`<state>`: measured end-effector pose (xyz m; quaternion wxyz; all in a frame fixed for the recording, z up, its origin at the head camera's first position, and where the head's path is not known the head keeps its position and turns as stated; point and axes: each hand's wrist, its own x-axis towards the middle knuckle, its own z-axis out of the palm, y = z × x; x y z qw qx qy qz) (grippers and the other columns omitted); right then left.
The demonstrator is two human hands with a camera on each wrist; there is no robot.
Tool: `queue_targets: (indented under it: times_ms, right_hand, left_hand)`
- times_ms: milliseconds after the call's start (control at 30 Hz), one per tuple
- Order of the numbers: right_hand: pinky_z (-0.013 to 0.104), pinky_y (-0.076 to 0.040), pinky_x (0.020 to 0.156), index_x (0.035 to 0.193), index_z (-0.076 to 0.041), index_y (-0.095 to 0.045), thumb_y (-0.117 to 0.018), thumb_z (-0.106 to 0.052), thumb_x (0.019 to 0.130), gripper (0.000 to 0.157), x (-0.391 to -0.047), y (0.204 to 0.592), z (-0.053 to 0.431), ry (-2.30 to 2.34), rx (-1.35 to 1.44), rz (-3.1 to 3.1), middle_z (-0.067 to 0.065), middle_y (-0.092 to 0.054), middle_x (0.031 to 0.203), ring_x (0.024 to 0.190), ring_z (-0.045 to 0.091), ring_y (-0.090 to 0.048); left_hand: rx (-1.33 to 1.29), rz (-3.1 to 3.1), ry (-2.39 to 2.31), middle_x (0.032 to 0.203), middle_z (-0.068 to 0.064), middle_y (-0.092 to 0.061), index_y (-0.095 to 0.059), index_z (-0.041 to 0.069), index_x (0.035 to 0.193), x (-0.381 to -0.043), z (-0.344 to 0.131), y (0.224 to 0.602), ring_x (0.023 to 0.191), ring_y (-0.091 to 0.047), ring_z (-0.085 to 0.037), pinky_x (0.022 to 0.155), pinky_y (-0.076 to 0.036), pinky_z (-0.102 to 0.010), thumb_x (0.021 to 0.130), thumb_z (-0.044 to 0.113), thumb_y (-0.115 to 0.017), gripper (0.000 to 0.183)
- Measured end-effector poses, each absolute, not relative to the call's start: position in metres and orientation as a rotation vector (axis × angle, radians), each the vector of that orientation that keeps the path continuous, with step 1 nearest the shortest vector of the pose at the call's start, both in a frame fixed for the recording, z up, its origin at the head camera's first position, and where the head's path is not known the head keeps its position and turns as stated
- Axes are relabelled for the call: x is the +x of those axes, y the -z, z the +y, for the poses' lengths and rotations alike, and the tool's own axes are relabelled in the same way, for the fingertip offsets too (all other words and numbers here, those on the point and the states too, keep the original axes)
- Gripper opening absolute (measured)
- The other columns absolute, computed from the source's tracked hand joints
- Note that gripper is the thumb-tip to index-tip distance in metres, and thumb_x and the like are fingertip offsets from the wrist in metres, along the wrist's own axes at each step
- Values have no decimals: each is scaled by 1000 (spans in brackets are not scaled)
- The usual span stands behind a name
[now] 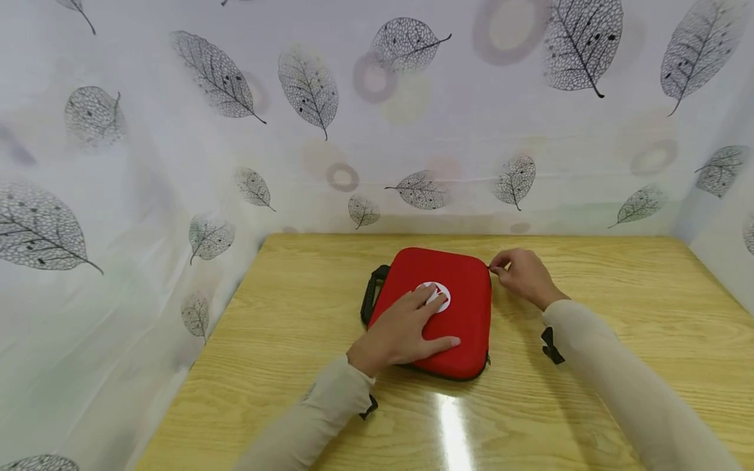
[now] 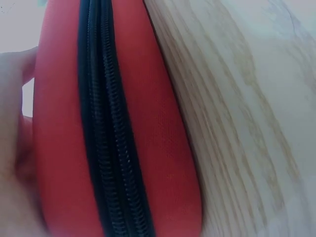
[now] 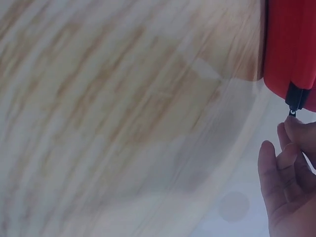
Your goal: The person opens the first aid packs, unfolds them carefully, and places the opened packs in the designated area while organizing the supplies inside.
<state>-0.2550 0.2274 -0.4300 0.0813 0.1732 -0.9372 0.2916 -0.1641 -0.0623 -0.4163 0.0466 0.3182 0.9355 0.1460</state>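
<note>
A red zippered hard case (image 1: pixel 468 314) with a white round logo lies flat on the table. My left hand (image 1: pixel 403 327) rests on its lid, fingers spread over the logo. In the left wrist view, the black zipper (image 2: pixel 111 123) along the case's near side shows two parted rows of teeth. At the case's far right corner, my right hand (image 1: pixel 524 275) pinches a zipper pull (image 3: pixel 292 113) between thumb and index finger. The other fingers of that hand are loosely bent in the right wrist view. A black carry handle (image 1: pixel 372 294) sticks out from the case's left side.
The wooden table (image 1: pixel 283 340) extends around the case on every side. Behind it and to the left hangs a pale curtain (image 1: pixel 330 163) printed with leaves. Black straps (image 1: pixel 550 347) show at both sleeves.
</note>
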Motion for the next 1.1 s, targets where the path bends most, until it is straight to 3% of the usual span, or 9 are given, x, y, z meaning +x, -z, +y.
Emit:
queue_targets:
  times_ms: [200, 833, 1100]
  right_hand:
    - [47, -55, 66, 92, 1, -77, -66, 1, 89, 11, -254, 426, 229, -820, 501, -2822, 16, -74, 89, 76, 30, -66]
    - [38, -51, 62, 87, -4, -76, -66, 0, 89, 11, -234, 422, 239, -783, 557, -2958, 6, -72, 83, 69, 20, -61]
    - [39, -52, 65, 87, -2, -76, -68, 3, 88, 9, -229, 427, 238, -816, 563, -2907, 7, -72, 84, 73, 23, -63]
  left_hand:
    - [964, 2874, -386, 166, -3, -26, -36, 21, 159, -163, -56, 415, 152, -25, -21, 123, -17, -33, 96, 69, -47, 80]
    - [927, 2873, -375, 167, -3, -25, -34, 22, 160, -161, -54, 417, 153, -22, -21, 124, -15, -33, 96, 68, -47, 80]
    - [916, 2885, -365, 167, -3, -25, -34, 22, 160, -163, -51, 416, 153, -22, -20, 124, -14, -34, 96, 68, -47, 80]
